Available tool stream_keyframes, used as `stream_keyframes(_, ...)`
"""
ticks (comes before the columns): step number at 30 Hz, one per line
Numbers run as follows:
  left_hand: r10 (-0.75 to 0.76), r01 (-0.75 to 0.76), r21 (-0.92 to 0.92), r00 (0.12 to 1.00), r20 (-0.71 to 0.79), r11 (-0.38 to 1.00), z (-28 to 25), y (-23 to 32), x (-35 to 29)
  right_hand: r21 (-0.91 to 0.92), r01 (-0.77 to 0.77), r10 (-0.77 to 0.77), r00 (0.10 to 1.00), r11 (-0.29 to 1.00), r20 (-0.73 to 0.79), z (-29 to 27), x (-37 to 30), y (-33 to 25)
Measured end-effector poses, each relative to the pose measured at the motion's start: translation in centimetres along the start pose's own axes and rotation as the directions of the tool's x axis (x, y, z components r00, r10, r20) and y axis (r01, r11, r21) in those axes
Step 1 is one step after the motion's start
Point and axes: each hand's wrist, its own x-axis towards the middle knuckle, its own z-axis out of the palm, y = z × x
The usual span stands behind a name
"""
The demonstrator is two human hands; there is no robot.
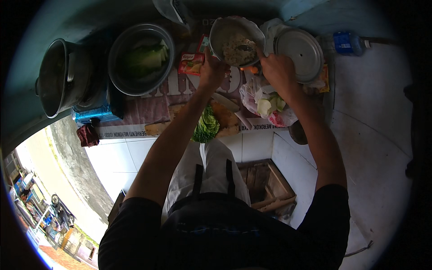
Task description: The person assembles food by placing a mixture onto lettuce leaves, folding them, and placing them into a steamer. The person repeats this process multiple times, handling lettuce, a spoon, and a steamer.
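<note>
A metal bowl [217, 33] at the far middle holds a pale, lumpy mixture [236, 53]. My left hand [213, 71] is closed at the bowl's near left side, one finger stretched along its wall. At the near right rim, my right hand [276, 69] is closed on a spoon [245, 48], whose head rests in the mixture; fingers cover most of its handle. Nearer to me, a leafy green cabbage leaf [206, 126] lies on a wooden cutting board [228, 120]. A knife [225, 102] lies across the board's far right part.
Left of the bowl are red packets [191, 63], a basin [112, 74] with green leaves in water, and a large pot [53, 78] on a stove [96, 112]. To the right are a plastic bag with cut vegetables [270, 104], a round lid [299, 54] and a bottle [348, 43].
</note>
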Motion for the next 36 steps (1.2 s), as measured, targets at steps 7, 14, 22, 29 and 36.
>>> stream_keyframes(7,0.04,-0.036,-0.072,0.998,0.053,0.997,0.3,1.7,-0.4,0.201,-0.001,-0.008,0.999,0.98,0.043,1.3,1.0,-0.7)
stream_keyframes(14,0.072,-0.059,-0.131,0.993,0.094,0.99,0.3,1.5,-0.3,0.371,-0.105,0.03,0.979,0.923,0.203,1.6,3.1,-0.5)
stream_keyframes(22,0.02,0.0,-0.177,0.993,0.113,0.984,0.1,1.9,-0.6,0.702,-0.352,0.006,0.896,0.619,0.444,3.6,4.2,2.4)
stream_keyframes(29,0.03,-0.032,0.069,0.999,0.024,0.997,-1.9,0.4,-4.9,0.756,-0.544,0.127,0.833,0.364,0.538,3.4,1.8,4.0)
stream_keyframes(36,0.149,-0.136,0.299,0.989,-0.02,0.944,-5.7,-0.2,-12.7,0.811,-0.382,0.156,0.924,0.443,0.35,1.4,-0.5,3.1)
